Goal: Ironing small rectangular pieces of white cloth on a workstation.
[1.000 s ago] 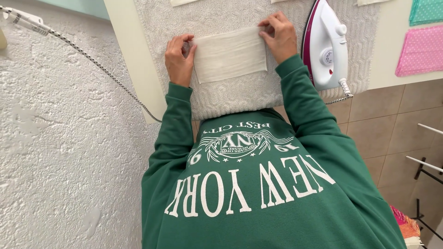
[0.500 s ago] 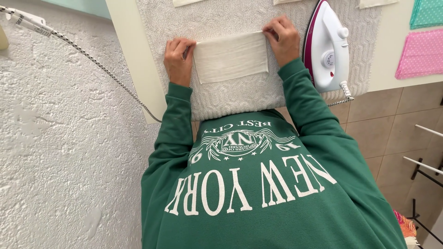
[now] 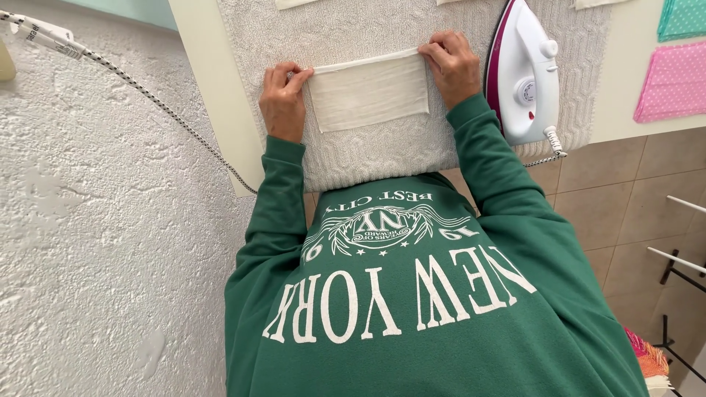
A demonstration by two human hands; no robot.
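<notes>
Cloth (image 3: 368, 92): small white folded rectangle, lying flat on a grey-white knitted pad (image 3: 382, 151) that covers the cream table (image 3: 202, 81). It sits square between the two hands, long side running hand to hand.

Left hand (image 3: 282, 99): at the cloth's left edge, fingers curled, fingertips pinching the upper left corner. Palm rests on the pad just beside the cloth.

Right hand (image 3: 451, 68): at the upper right corner, fingers bent down onto the cloth's edge, gripping or pressing it; can't tell which from this angle. Both hands touch the cloth, none of it lifted as far as I can see.

Edges and room:
- Near side of the cloth: a strip of bare pad, then the pad's edge, then the green sweatshirt (image 3: 412, 294) right up against the table.
- Far side: open pad up to the frame top, with corners of other pale pieces just showing there.
- Right: white and magenta iron (image 3: 523, 70) stands on the pad just beside the right hand, near the wrist. Tight on that side.
- Left: bare cream table strip past the pad, then the table edge; braided cord (image 3: 169, 114) runs diagonally across the textured white wall (image 3: 88, 242) well apart from the left hand.
- Far right: pink dotted cloth (image 3: 673, 81) and teal cloth (image 3: 682, 18) on the table, well apart from the hands.
</notes>
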